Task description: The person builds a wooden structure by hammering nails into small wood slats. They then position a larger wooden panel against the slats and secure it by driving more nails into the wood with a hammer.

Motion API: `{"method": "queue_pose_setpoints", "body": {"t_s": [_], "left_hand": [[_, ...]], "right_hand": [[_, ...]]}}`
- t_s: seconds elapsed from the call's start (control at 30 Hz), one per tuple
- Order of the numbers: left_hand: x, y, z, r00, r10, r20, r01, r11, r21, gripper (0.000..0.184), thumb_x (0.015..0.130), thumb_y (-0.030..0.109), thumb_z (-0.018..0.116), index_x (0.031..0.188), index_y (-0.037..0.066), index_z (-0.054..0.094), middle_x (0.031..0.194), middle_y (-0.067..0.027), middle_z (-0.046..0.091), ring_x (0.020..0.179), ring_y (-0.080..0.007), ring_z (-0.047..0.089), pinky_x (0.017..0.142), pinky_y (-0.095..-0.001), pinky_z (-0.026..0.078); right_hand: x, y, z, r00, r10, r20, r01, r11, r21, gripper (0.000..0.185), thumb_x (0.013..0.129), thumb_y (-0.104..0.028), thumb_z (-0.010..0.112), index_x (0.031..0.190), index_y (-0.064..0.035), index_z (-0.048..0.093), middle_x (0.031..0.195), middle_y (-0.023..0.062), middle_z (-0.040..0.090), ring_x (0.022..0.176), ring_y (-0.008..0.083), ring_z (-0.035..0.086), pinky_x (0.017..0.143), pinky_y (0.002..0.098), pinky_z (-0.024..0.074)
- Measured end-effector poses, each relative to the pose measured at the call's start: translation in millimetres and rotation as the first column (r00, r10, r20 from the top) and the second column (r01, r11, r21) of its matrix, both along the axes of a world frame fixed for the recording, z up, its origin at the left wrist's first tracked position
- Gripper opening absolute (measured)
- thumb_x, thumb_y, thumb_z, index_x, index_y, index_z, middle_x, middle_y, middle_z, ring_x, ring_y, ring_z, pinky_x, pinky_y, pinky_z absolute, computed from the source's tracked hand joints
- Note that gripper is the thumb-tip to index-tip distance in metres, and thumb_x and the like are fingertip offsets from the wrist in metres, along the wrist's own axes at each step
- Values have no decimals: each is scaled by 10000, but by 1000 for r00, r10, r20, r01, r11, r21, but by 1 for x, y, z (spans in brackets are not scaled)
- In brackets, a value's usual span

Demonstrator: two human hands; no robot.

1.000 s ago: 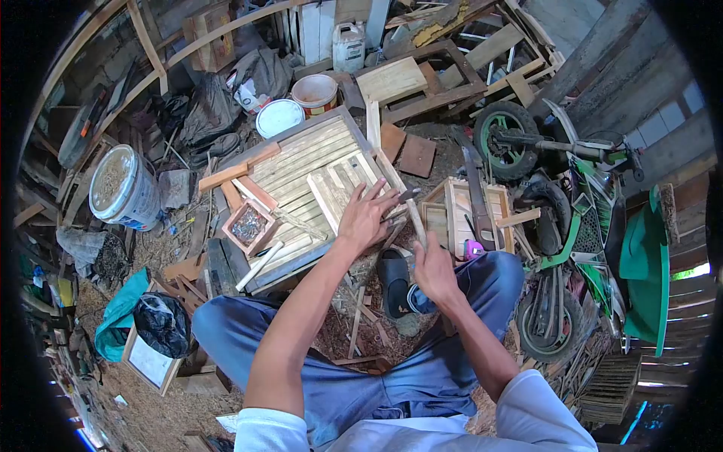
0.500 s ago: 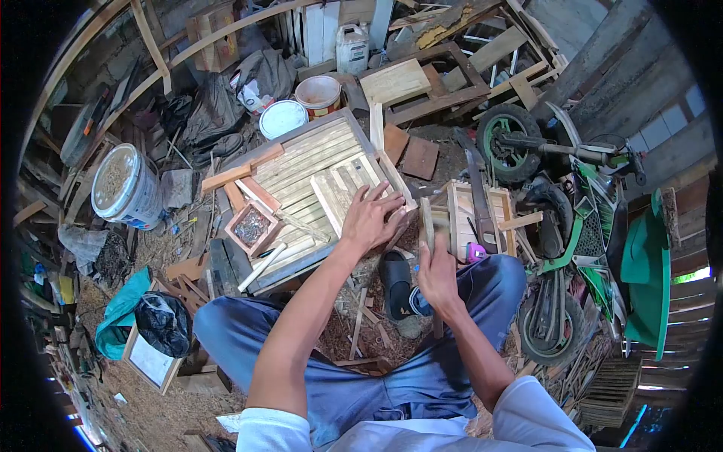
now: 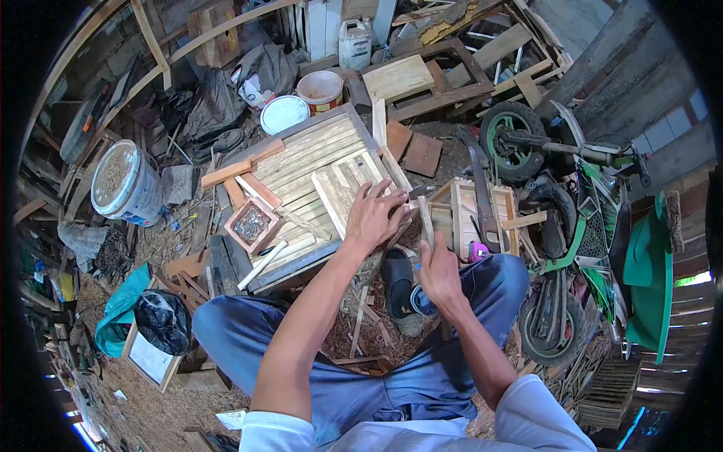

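My left hand (image 3: 370, 218) presses and grips the near right corner of a small slatted wooden panel (image 3: 331, 197), its fingers over the slats. This panel lies on a larger slatted board (image 3: 301, 169) with a dark frame. Right of it, my right hand (image 3: 440, 273) is closed round the wooden handle of a hammer (image 3: 426, 220), thumb along the handle. Its dark head is close to the panel's right edge and only partly visible. A small wooden box of nails or screws (image 3: 254, 226) sits on the larger board, beside loose wood strips (image 3: 226, 175).
A slatted crate (image 3: 503, 207) with a handsaw (image 3: 482, 188) and a pink tape measure (image 3: 477, 251) stands by my right knee. Beyond lies a green small motorbike (image 3: 576, 226). Buckets (image 3: 124, 184) and scrap wood surround the work spot.
The right hand and hammer were blurred by motion and are now sharper, in nearly the same place. The left hand stays on the panel. The view has shifted slightly.
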State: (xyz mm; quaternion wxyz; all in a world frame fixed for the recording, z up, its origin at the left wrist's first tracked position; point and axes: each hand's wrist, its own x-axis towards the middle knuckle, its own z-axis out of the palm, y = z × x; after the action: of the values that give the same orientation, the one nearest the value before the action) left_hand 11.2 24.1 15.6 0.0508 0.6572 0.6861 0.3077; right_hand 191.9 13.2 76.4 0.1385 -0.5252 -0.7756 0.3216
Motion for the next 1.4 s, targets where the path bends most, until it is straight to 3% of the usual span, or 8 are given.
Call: {"method": "queue_pose_setpoints", "body": {"t_s": [0.23,0.37,0.47,0.73,0.87,0.97,1.33,1.4], "left_hand": [[2,0,0,999,27,-35,-26,999,27,330,906,307,620,1159,119,716,1210,-41,686,1287,-235,512,1132,-456,323],[1,1,-2,1000,19,-3,-18,1000,25,317,901,300,627,1145,124,724,1200,-36,691,1290,-228,509,1130,-450,326],[2,1,-1,1000,22,-12,-21,999,29,303,902,304,627,1121,126,736,1201,-29,691,1295,-223,505,1134,-446,321],[3,-1,-2,1000,25,-8,-25,999,23,275,903,272,625,1110,135,744,1199,-17,693,1304,-217,496,1134,-442,315],[0,0,-2,1000,15,6,-15,1000,24,295,900,259,625,1148,136,727,1201,-14,692,1299,-219,502,1123,-440,328],[-1,1,-6,1000,17,-20,-16,999,40,301,899,271,631,1150,136,726,1209,-8,689,1302,-217,499,1119,-434,335],[-2,3,-2,999,22,36,-23,999,43,297,916,319,616,1094,121,747,1204,2,692,1292,-234,507,1140,-452,305],[-1,0,-4,999,17,43,-18,999,33,295,911,324,623,1087,124,750,1198,6,694,1292,-232,507,1138,-451,308]], "right_hand": [[1,3,-3,996,45,83,-45,999,0,227,1015,-229,445,1056,-12,391,766,377,589,785,576,568,696,649,416],[-3,-3,9,1000,-25,-10,25,999,20,221,1010,-216,450,1050,-8,388,768,377,586,789,581,560,689,648,410],[6,5,-24,998,58,24,-58,998,12,220,1008,-213,456,1045,-7,388,753,370,578,777,577,553,668,646,397],[0,1,-14,998,65,7,-65,998,5,211,1007,-196,449,1042,-1,377,751,385,566,777,580,552,662,635,404],[-5,-7,23,997,-46,-67,42,997,-68,200,1002,-189,445,1053,-11,369,805,385,588,817,589,549,717,649,403],[4,4,-18,997,76,23,-75,997,-17,210,1006,-206,453,1049,-15,377,798,396,568,821,588,539,729,661,380],[0,3,5,999,17,41,-16,1000,-24,229,1008,-217,457,1052,-3,389,761,378,574,799,586,546,708,654,400],[-4,-5,11,998,-40,-50,40,999,-15,227,1005,-218,460,1056,-8,391,761,381,577,799,588,548,707,654,402]]}}
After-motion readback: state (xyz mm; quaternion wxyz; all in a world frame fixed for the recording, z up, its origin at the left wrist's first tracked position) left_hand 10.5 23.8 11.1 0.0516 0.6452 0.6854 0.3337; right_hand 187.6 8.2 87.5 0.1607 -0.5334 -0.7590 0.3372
